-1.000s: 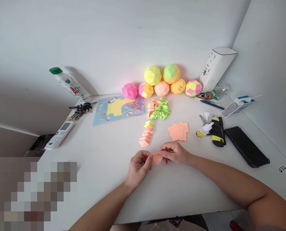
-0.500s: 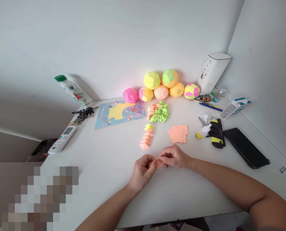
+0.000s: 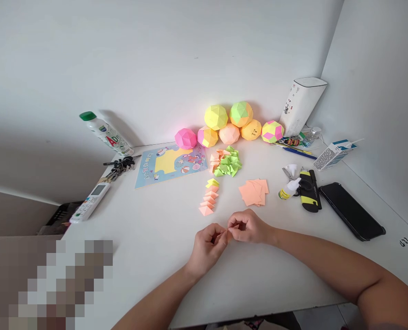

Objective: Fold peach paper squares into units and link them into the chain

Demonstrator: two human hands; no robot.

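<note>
My left hand [image 3: 209,247] and my right hand [image 3: 247,228] meet over the white table [image 3: 149,238], fingers pinched together on a small orange paper piece [image 3: 231,228], mostly hidden between them. Just beyond the hands lies a row of folded orange and yellow paper units [image 3: 208,197]. To its right sits a loose stack of orange paper squares [image 3: 254,191]. Further back is a pile of green and orange folded units [image 3: 227,161].
Several coloured paper balls [image 3: 228,124] line the wall. A picture sheet [image 3: 171,164], keys [image 3: 119,166], remote [image 3: 89,202] and bottle [image 3: 106,133] lie left. Glue bottle [image 3: 289,188], black-yellow tool [image 3: 308,190], phone [image 3: 351,210], carton [image 3: 334,153] and white box [image 3: 301,105] are right.
The orange paper showed plainly between my hands a second ago; now my fingers have closed over it and only a sliver shows. The view has shifted slightly.
</note>
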